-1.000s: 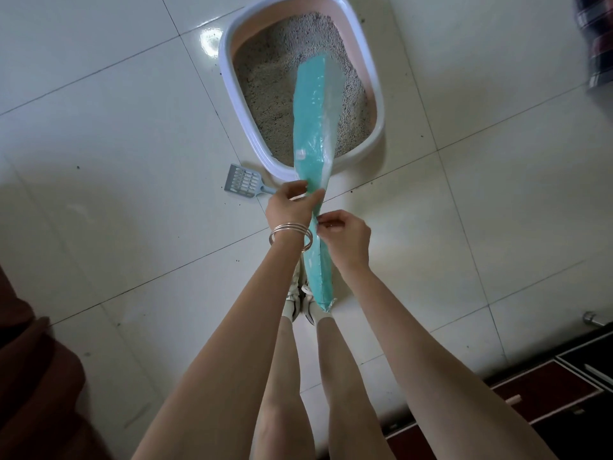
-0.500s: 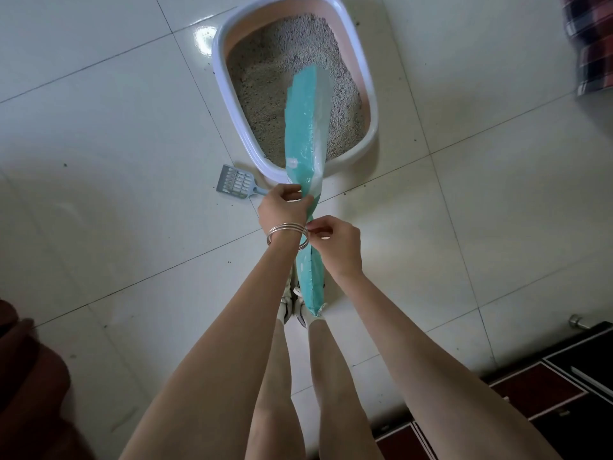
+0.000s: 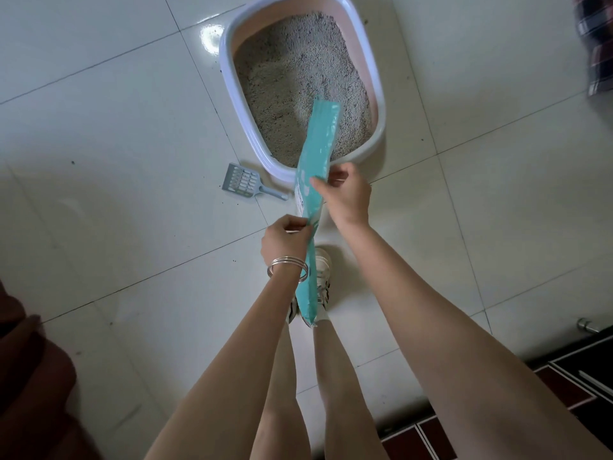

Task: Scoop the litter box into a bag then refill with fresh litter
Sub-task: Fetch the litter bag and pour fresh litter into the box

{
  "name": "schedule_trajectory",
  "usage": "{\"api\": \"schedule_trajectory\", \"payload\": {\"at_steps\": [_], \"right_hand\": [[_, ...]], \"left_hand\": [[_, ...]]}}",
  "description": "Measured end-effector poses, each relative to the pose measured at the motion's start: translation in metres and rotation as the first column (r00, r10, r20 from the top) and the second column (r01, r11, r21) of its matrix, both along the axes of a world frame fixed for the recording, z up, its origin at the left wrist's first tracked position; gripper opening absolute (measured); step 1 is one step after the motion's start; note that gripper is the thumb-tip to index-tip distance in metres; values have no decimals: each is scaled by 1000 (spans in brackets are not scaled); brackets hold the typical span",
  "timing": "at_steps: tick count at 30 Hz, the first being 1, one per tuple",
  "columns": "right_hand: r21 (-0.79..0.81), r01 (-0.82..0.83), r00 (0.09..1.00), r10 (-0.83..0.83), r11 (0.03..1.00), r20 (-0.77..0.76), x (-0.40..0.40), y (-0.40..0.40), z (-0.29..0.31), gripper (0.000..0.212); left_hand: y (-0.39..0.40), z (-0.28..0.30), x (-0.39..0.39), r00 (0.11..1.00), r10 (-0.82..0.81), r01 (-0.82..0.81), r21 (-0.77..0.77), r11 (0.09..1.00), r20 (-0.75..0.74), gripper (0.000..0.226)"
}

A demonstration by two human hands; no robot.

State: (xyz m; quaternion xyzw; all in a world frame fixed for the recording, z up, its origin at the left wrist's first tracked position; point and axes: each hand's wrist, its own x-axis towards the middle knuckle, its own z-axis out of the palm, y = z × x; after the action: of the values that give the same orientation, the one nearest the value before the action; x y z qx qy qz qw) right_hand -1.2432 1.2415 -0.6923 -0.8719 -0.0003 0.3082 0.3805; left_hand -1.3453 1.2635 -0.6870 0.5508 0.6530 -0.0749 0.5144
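Over litter box (image 3: 225, 94), teal bag (image 3: 316, 151)

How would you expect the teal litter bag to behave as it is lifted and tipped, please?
The teal bag looks flat and thin, so probably nearly empty and light. It hangs long between the left hand and right hand, so likely floppy. Its glossy film may be slippery.
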Motion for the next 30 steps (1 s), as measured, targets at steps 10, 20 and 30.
{"api": "schedule_trajectory", "payload": {"at_steps": [10, 20, 30], "right_hand": [[-42, -67, 996, 65, 997, -53, -25, -17, 3, 11], [-66, -253, 967, 254, 965, 10, -49, -43, -1, 45], [127, -169, 951, 196, 977, -241, -35, -46, 8, 24]], "left_hand": [[26, 4, 26, 941, 178, -124, -196, 973, 288, 30], [66, 2, 89, 990, 58, -16, -313, 950, 126, 67], [70, -7, 69, 976, 168, -147, -154, 977, 137, 25]]}}
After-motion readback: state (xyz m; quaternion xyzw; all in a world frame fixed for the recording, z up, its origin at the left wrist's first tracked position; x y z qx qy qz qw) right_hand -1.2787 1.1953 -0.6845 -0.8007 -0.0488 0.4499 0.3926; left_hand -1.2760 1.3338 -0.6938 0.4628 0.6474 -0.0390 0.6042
